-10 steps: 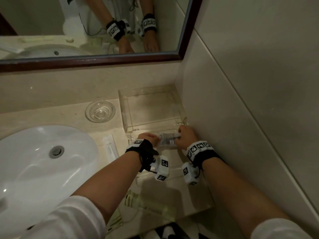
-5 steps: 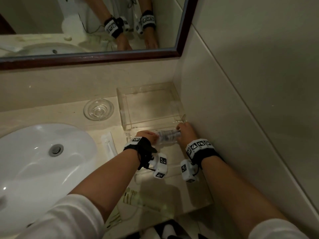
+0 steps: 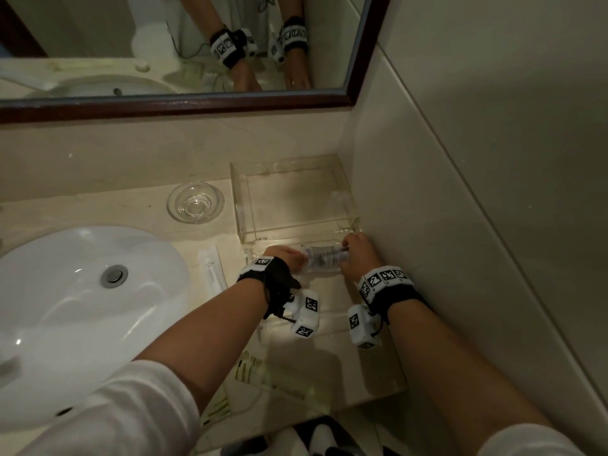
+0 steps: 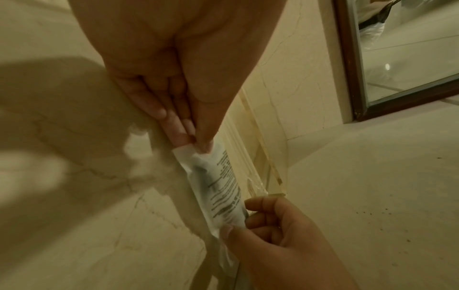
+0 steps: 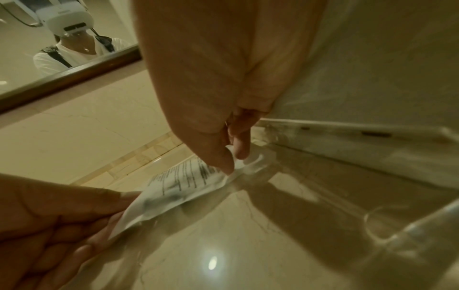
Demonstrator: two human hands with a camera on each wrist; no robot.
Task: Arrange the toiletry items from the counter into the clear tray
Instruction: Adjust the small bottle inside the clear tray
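A small clear packet with printed text [image 3: 324, 260] [image 4: 221, 182] [image 5: 181, 184] hangs just above the counter, right in front of the clear tray [image 3: 243, 205]. My left hand [image 3: 283, 258] [image 4: 198, 141] pinches its left end between thumb and fingers. My right hand [image 3: 357, 255] [image 5: 231, 159] pinches its right end, close to the tray's near right corner [image 4: 275, 188]. The tray stands in the corner against the side wall, and nothing shows inside it. A white sachet [image 3: 212, 269] lies flat on the counter between the sink and my left wrist.
A white sink basin [image 3: 75, 311] fills the left. A small glass dish [image 3: 195, 202] sits left of the tray. A green-printed packet [image 3: 250, 370] lies at the counter's front edge under my arms. The tiled wall [image 3: 460, 192] closes in on the right, a mirror [image 3: 164, 44] behind.
Both hands have held the packet throughout and shifted it slightly toward the tray's front edge. Nothing else on the counter moved.
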